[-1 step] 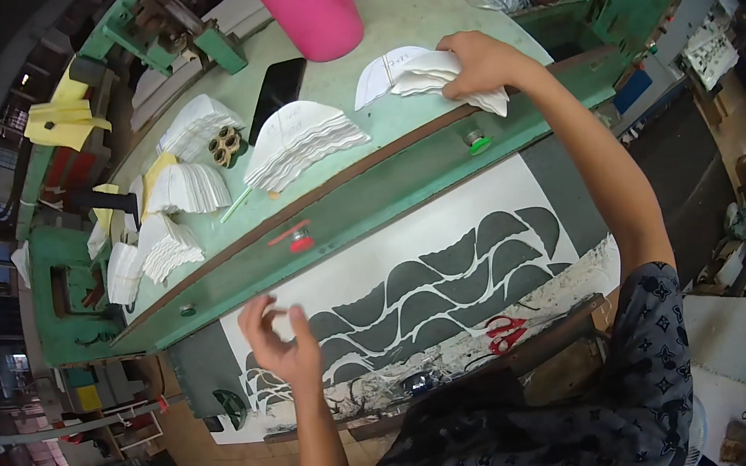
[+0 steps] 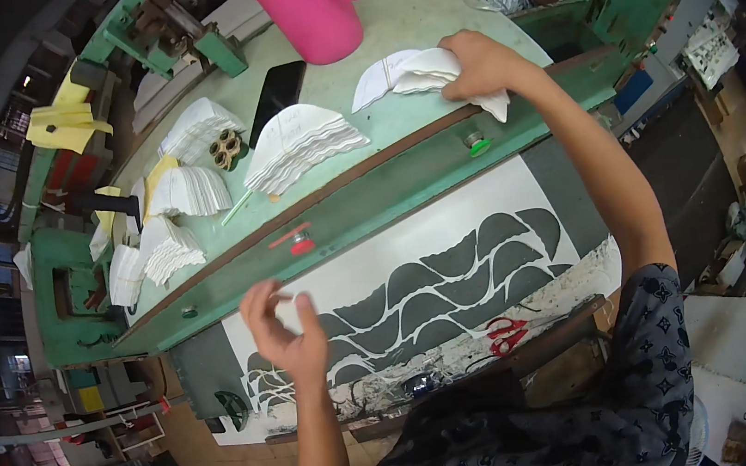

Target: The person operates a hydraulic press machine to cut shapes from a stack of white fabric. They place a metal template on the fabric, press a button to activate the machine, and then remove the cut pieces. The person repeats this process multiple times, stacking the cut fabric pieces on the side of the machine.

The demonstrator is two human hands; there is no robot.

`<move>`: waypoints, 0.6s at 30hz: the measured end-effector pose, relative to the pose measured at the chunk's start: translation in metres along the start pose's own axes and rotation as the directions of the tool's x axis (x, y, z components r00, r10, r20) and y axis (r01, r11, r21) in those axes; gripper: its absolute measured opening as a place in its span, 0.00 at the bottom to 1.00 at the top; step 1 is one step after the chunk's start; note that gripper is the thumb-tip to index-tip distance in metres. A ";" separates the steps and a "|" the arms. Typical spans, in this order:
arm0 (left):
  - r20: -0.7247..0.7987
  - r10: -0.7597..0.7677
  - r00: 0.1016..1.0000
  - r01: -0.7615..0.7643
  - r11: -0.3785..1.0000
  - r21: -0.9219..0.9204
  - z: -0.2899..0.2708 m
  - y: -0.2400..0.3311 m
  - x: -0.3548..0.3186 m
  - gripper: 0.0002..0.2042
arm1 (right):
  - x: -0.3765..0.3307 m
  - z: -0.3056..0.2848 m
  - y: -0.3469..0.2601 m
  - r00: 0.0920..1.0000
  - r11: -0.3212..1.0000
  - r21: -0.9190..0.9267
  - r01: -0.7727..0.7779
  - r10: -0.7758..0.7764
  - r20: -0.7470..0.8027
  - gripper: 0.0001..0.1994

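My right hand (image 2: 488, 68) is closed on a small stack of white half-moon cut pieces (image 2: 428, 72) at the right of the green machine ledge (image 2: 401, 6). Beneath its left end lies another white piece with pencil marks. Over the left part of a white sheet (image 2: 351, 282), my left hand (image 2: 287, 337) hangs with loosely curled fingers, thumb apart, holding nothing. That sheet has rows of half-moon openings with a dark surface showing through. A taller stack of white cut pieces (image 2: 301, 142) lies mid-ledge, with several more stacks (image 2: 189, 190) to its left.
A pink jug (image 2: 309, 13) and a black phone (image 2: 278, 96) stand and lie behind the stacks. Metal rings (image 2: 226, 149) sit beside them. Red-handled scissors (image 2: 507, 335) lie among scraps near me. Red (image 2: 302, 243) and green (image 2: 477, 143) buttons project from the machine's front.
My left hand has shifted slightly to the right, its fingers still loosely curled. The right hand has barely moved and keeps its grip on the stack.
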State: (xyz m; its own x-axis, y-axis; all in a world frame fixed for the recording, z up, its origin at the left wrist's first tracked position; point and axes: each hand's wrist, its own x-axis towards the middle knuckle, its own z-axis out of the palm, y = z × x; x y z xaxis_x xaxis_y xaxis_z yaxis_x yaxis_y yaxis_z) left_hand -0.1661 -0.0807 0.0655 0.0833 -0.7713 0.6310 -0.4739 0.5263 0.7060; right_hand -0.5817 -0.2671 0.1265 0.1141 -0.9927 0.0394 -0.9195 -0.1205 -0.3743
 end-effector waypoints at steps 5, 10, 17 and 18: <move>0.222 0.435 0.873 -0.419 0.901 -0.115 0.093 0.060 0.093 0.25 | -0.018 -0.006 -0.001 0.997 0.999 -0.006 0.035 -0.035 -0.074 0.37; 0.342 0.254 0.905 -0.149 0.940 -0.306 0.199 0.065 0.161 0.24 | -0.025 -0.017 -0.023 0.928 0.927 -0.255 0.275 -0.325 -0.181 0.50; 0.504 -0.014 0.863 0.065 0.994 -0.083 0.241 0.025 0.143 0.17 | -0.031 -0.027 -0.004 0.926 0.909 0.193 0.370 -0.379 0.009 0.43; 0.474 -0.019 0.880 0.097 0.985 -0.140 0.245 0.025 0.136 0.15 | -0.025 -0.021 0.015 0.937 0.903 0.282 0.323 -0.346 0.034 0.41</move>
State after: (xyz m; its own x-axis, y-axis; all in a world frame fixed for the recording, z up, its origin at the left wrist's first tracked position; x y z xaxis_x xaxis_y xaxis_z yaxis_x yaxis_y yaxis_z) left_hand -0.3812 -0.2603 0.0902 -0.3336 -0.8586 0.3894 -0.3358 0.4941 0.8019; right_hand -0.6064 -0.2439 0.1394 0.4383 -0.8887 0.1347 -0.6878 -0.4281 -0.5862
